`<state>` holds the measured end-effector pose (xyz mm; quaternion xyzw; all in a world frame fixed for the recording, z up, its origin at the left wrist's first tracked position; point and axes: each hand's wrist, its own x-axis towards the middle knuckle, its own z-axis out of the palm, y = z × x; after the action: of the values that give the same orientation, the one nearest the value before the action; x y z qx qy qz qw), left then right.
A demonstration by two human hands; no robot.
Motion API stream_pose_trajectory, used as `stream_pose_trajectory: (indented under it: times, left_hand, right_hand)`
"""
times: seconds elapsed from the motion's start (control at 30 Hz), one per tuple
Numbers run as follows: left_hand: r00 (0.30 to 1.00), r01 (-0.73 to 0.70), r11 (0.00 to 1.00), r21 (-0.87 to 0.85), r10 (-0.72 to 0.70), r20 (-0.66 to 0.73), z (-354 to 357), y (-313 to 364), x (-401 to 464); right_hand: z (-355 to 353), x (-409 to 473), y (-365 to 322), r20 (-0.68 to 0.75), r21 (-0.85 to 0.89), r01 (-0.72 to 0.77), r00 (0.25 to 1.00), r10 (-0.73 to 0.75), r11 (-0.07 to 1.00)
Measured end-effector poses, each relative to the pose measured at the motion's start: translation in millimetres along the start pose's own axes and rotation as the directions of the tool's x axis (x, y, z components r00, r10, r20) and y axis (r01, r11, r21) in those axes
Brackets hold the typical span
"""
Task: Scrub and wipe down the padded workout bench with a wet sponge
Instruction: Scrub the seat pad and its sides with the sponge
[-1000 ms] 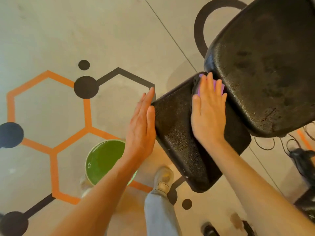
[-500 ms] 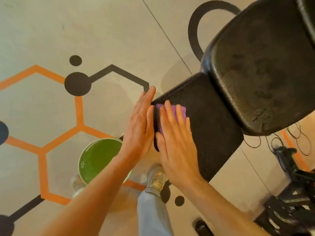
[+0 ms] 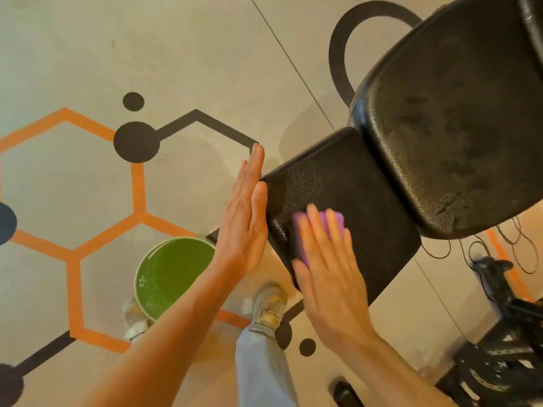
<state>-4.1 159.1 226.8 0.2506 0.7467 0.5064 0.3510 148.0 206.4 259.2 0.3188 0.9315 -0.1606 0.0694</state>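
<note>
The black padded bench has a small seat pad (image 3: 349, 186) in the middle and a larger back pad (image 3: 449, 121) at the upper right. A purple sponge (image 3: 333, 223) lies on the near part of the seat pad. My right hand (image 3: 326, 259) presses flat on the sponge with straight fingers and covers most of it. My left hand (image 3: 245, 215) stands flat against the seat pad's left edge, fingers straight.
A green bucket (image 3: 147, 277) stands on the floor beside my feet, left of the bench. Black cables (image 3: 499, 242) and dark equipment (image 3: 505, 362) lie at the right. The floor carries orange and black hexagon markings.
My right hand has slid the sponge from the far end of the seat pad to its left edge, then down to the near part. The left hand has stayed at the pad's edge.
</note>
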Motion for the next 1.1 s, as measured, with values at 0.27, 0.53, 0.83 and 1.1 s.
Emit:
stream_pose_trajectory:
  times: [0.27, 0.53, 0.83, 1.1]
  left_hand:
    - [0.998, -0.004, 1.000, 0.020, 0.003, 0.064, -6.0, 0.9, 0.1]
    - [0.988, -0.066, 0.997, 0.047, 0.059, 0.140, -9.7, -3.1, 0.7]
    - [0.980, -0.124, 0.979, 0.160, 0.095, 0.177, -9.8, -9.6, 4.6]
    - [0.998, -0.050, 0.988, 0.145, 0.057, -0.039, 8.8, -19.2, -4.7]
  right_hand:
    - [-2.5, -38.3, 3.6, 0.062, -0.065, 0.071, 0.996, -0.067, 0.995]
    - [-5.8, 57.6, -32.8, -0.025, 0.188, -0.122, 0.991, 0.129, 0.975]
    - [-8.4, 86.0, -21.6, -0.045, 0.248, -0.274, 0.955, 0.294, 0.929]
    - [-34.7, 164.8, 29.7, -0.127, 0.169, -0.391, 0.902, 0.414, 0.905]
